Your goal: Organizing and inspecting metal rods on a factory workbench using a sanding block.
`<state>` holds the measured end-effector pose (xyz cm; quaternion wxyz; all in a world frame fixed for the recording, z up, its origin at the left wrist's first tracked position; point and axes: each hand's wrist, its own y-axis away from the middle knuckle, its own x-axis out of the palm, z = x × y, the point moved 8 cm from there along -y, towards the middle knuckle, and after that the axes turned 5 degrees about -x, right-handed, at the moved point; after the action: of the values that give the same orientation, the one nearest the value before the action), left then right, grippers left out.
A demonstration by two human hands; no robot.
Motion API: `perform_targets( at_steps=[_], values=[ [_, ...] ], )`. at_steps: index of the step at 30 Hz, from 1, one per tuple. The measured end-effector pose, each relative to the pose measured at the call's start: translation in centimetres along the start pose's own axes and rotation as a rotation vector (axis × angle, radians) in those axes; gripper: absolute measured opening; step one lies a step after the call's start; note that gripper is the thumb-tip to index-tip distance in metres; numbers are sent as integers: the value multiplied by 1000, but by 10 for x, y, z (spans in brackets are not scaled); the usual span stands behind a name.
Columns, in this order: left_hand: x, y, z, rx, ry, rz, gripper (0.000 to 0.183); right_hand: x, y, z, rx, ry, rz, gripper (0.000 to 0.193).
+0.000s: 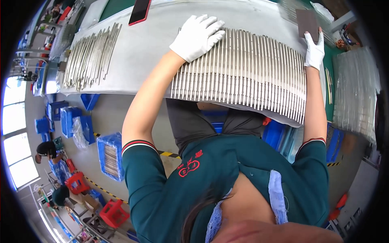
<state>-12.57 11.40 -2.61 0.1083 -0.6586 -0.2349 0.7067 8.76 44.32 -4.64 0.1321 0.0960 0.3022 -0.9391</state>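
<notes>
Metal rods (247, 67) lined up side by side at the near edge of the bench (137, 52), partly under a flat, ungrasping left hand (196, 38), presumably against rolling, with a dark block (306, 22) pinched in the right hand (315, 53), perhaps to clear them.

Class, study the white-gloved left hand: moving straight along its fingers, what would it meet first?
Nothing clearly: from the left hand, the way looks free over the pale table cover toward the picture's upper edge, though depth is hard to judge.
</notes>
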Motion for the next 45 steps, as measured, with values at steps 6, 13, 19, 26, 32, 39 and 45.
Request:
perform_targets(
  at_steps=[6,13,19,26,32,39,45],
  values=[
    [-1,31,38,43,-250,88,42,-1,0,4,-12,12,12,64],
    [-10,42,64,-93,-290,100,44,-6,-9,-3,-18,23,22,63],
    [-3,15,34,-321,272,196,54,1,-5,-4,20,-9,29,65],
    [6,17,25,-116,-120,-45,50,2,-4,-6,39,-79,21,67],
    [-12,43,61,-68,-282,50,46,0,-4,-4,12,-26,14,66],
    [-16,49,72,-85,-273,17,47,0,-5,-1,-19,36,23,65],
    [0,21,33,-87,-186,38,51,0,-1,7,2,62,11,64]
  ],
)
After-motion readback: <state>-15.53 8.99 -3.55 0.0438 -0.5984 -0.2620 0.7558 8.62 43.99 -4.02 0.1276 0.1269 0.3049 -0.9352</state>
